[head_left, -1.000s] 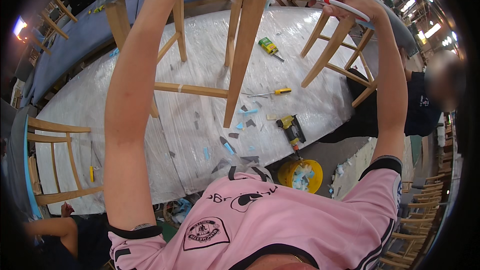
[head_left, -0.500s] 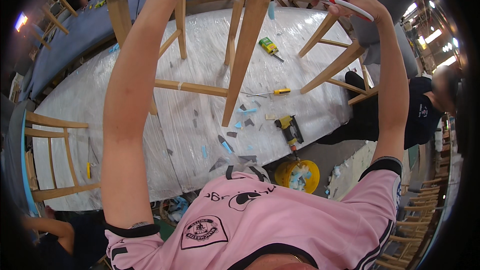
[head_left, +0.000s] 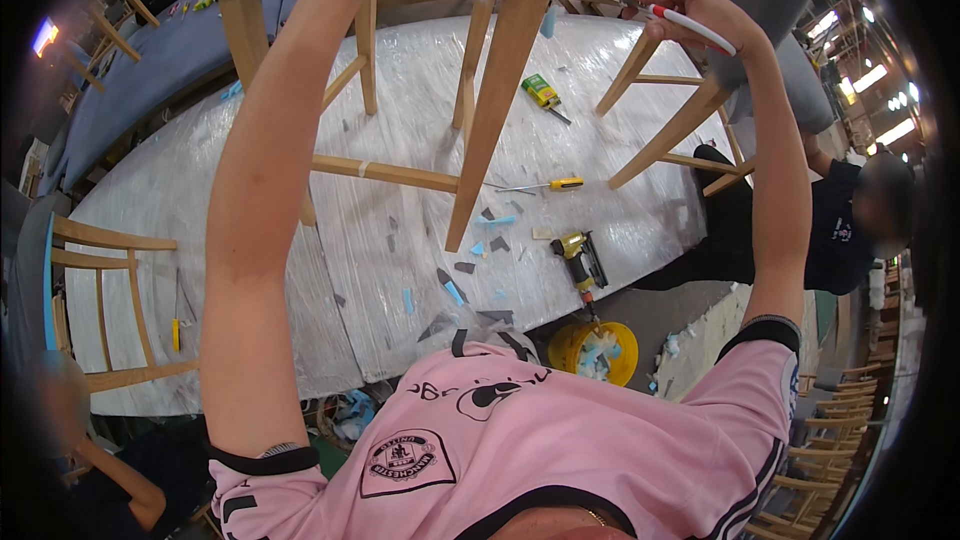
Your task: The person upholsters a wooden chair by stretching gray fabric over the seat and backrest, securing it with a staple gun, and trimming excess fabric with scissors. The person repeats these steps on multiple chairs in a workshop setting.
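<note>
plastic-wrapped table point(head_left: 300, 270), bright lamps point(head_left: 880, 70), perhaps ceiling-mounted.

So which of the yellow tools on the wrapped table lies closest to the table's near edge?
The yellow power drill, lying just above the yellow bucket. The yellow-handled screwdriver and the green-and-yellow tool lie farther up the table.

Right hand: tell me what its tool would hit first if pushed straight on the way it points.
The right hand aims a red-handled tool leftward. First in line looks like the top of the wooden chair leg under the seat; depth is unclear.
</note>
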Demonstrator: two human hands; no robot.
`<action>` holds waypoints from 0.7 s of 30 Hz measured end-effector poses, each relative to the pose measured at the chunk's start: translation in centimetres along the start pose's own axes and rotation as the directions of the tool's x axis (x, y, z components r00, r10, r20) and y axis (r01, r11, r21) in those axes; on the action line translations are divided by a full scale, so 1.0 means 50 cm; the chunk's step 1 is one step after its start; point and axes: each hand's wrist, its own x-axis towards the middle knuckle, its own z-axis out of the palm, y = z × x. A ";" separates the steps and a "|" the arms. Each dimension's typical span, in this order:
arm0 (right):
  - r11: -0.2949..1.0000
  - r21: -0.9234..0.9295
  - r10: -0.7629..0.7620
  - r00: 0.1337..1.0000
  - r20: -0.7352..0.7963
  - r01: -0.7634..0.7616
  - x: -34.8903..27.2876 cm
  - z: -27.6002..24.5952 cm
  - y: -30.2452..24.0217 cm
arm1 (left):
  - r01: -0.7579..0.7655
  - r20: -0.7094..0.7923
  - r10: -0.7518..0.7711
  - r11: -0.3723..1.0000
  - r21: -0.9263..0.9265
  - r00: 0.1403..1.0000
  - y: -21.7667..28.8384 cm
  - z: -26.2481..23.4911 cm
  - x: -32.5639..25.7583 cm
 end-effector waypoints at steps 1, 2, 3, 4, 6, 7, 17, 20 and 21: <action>1.000 -0.023 -0.016 1.000 0.000 0.016 -0.009 0.006 0.022 | 0.005 0.003 -0.005 1.000 -0.004 1.000 0.001 -0.002 -0.001; 0.999 -0.046 -0.027 1.000 0.000 0.027 -0.014 0.014 0.031 | 0.008 0.006 -0.008 1.000 -0.011 1.000 0.004 -0.004 -0.002; 0.999 0.045 -0.020 1.000 -0.005 0.020 -0.028 0.028 0.036 | 0.011 0.010 -0.011 1.000 -0.020 1.000 0.008 -0.005 -0.003; 0.990 0.138 -0.025 1.000 -0.007 0.026 -0.046 0.052 0.023 | -0.012 -0.036 0.012 1.000 0.005 0.999 0.007 -0.009 -0.010; 0.956 0.275 -0.078 0.992 -0.103 0.104 -0.088 0.118 0.030 | -0.063 -0.135 0.068 0.997 0.036 0.988 0.016 -0.014 -0.029; 0.932 0.312 -0.127 0.971 -0.201 0.187 -0.110 0.176 0.055 | -0.057 -0.172 0.059 0.998 0.017 0.983 0.025 -0.013 -0.039; 0.058 0.938 0.796 0.582 0.163 -0.342 -0.287 1.030 0.022 | -0.172 -0.416 0.213 0.976 0.136 0.884 0.053 -0.115 -0.248; 0.051 0.817 0.779 0.535 0.328 -0.575 -0.302 1.192 0.004 | -0.173 -0.412 0.215 0.975 0.137 0.886 0.036 -0.158 -0.313; 0.067 0.765 0.771 0.520 0.368 -0.641 -0.301 1.233 -0.003 | -0.176 -0.431 0.210 0.977 0.118 0.878 0.035 -0.176 -0.338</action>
